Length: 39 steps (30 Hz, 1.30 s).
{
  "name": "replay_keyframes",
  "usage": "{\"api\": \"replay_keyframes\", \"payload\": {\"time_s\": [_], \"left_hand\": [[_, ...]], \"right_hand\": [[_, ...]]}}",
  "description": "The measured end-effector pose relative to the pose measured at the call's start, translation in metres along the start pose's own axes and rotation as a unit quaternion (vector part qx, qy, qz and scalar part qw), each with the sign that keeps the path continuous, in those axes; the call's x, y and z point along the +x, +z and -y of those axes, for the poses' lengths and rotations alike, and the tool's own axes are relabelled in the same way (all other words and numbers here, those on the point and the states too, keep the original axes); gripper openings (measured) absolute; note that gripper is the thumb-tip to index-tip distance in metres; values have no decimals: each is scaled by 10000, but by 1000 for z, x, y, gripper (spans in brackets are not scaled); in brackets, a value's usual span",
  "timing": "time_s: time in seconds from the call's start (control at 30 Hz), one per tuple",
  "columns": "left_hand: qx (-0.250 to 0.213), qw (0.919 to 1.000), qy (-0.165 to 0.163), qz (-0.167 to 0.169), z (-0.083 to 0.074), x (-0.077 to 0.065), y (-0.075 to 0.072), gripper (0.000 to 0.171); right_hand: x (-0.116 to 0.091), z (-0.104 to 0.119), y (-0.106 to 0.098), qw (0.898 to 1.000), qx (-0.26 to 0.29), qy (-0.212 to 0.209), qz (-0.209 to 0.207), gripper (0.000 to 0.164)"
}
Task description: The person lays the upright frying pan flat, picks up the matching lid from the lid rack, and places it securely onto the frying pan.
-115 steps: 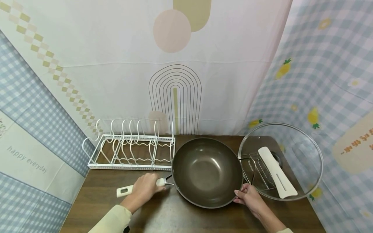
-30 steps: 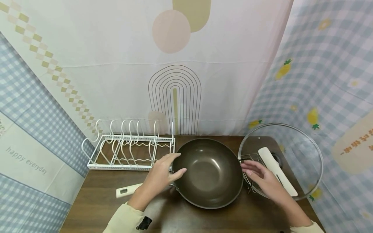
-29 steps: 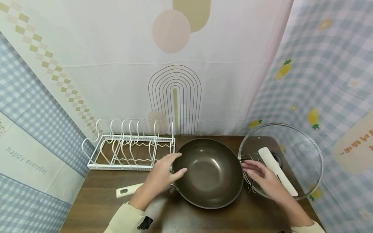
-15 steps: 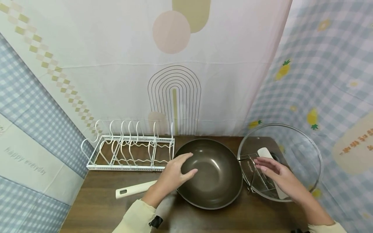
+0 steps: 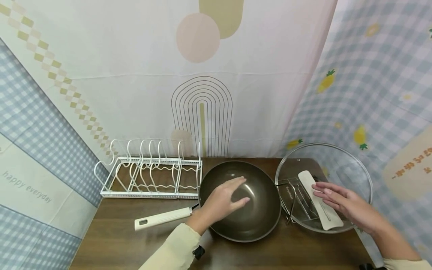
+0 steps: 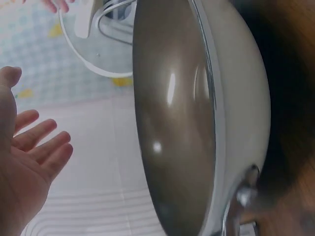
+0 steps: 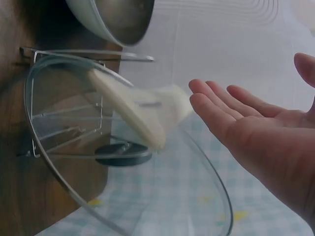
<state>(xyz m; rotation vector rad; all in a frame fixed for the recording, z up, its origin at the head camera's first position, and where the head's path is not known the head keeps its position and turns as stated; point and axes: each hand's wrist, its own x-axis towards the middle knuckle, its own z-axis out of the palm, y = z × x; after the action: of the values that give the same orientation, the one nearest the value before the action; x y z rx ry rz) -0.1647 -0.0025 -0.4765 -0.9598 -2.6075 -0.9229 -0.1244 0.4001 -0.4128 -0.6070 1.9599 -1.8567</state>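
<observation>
A dark-coated wok (image 5: 236,225) with a cream handle (image 5: 162,218) sits on the wooden table, cream on its outside in the left wrist view. Above the wok's bowl hovers my left hand (image 5: 221,200), fingers extended, thumb apart, holding nothing. To the right, a large round glass lid (image 5: 349,168) leans on a thin metal wire stand (image 5: 293,204). The lid bears a long cream grip (image 5: 318,200). My right hand (image 5: 352,206) is beside that grip with its fingers stretched out; in the right wrist view the fingertips (image 7: 197,101) are right at the grip's edge.
A white wire rack (image 5: 148,194) with several upright loops stands at the back left of the table (image 5: 111,232). A pale printed cloth (image 5: 263,93) hangs behind, with checked cloths (image 5: 388,75) at the sides.
Earlier, my left hand gripped the wok's handle and my right hand touched its rim. Both have let go and moved right, the left over the bowl, the right to the lid. The wok stays put.
</observation>
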Motion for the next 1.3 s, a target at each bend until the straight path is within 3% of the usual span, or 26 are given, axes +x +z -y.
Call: {"api": "replay_keyframes", "payload": {"time_s": [0.13,0.33,0.53,0.83,1.07,1.3], "left_hand": [[213,9992,280,190,-6,10,11,61],[701,9945,658,415,-16,24,25,63],[1189,9856,1047,583,-22,37,40,63],[1612,9700,1223,1348,-37,57,58,68],[1913,9589,1436,1525,-40,65,76,68],[2094,9505,1507,1733,-43,79,87,69]], "right_hand": [[-3,1,-15,9964,708,57,453,53],[-8,3,-27,9901,1160,254,747,56],[-17,3,-33,9930,924,513,524,54],[-26,1,-42,9955,352,866,124,51],[-30,-2,-50,9883,106,1521,78,45],[-23,-2,-55,9771,-204,2115,78,66]]}}
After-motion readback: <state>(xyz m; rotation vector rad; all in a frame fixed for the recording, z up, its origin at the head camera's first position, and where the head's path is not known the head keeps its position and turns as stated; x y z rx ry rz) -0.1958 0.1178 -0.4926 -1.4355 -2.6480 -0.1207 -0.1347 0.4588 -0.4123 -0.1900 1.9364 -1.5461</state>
